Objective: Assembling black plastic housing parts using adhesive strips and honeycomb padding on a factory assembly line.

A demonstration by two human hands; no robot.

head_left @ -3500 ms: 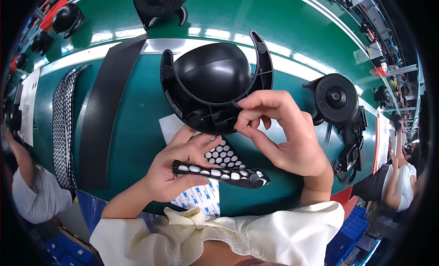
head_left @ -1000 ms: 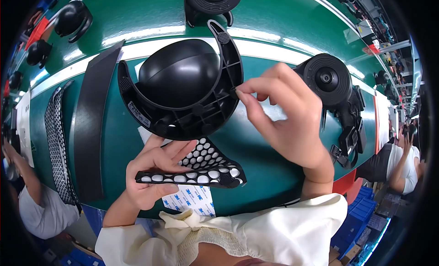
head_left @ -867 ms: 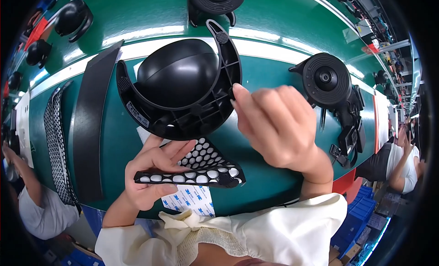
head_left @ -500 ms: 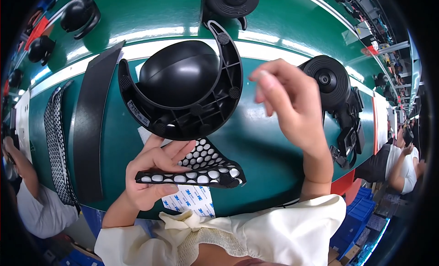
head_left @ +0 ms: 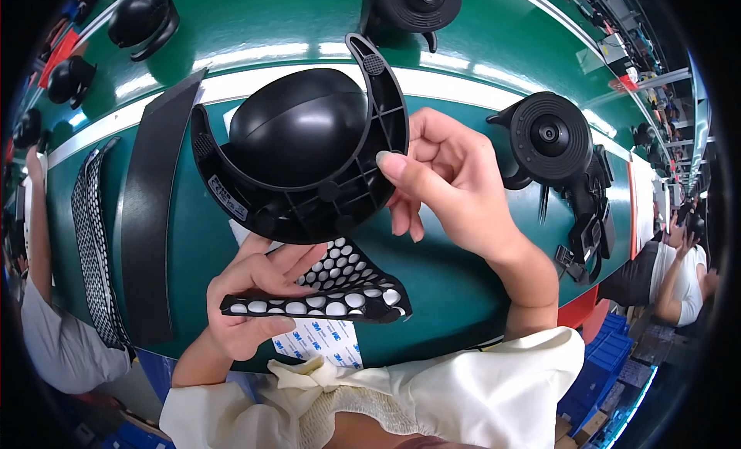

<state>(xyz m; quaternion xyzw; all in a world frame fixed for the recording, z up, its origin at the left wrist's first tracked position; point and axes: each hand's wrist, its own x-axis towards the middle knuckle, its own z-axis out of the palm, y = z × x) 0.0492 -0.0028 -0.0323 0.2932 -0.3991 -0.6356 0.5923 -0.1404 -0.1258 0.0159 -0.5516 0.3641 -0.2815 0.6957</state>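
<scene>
A black plastic housing (head_left: 301, 132), a glossy dome set in a ribbed crescent frame with round textured pads, is in front of me, tilted with its ribs toward me. My right hand (head_left: 455, 186) is closed on the frame's right side, thumb over the ribs and other fingers at the outer edge. Just below the frame, my left hand (head_left: 255, 294) grips a folded black strip (head_left: 347, 298) with rows of white dots, thumb beneath and fingers above. Those fingertips come close to the housing's lower edge; I cannot tell whether they touch it. White backing paper (head_left: 324, 342) with blue print lies under the strip.
To the left lie a long black flat panel (head_left: 158, 217) and another dotted strip (head_left: 94, 240). A round black device (head_left: 548, 132) stands at right, with cables and buckles (head_left: 583, 240) beside it. More black housings (head_left: 140, 20) sit across the bench. Co-workers are at both sides.
My right hand has moved left and taken hold of the housing's frame. The housing and the strip in my left hand have shifted slightly.
</scene>
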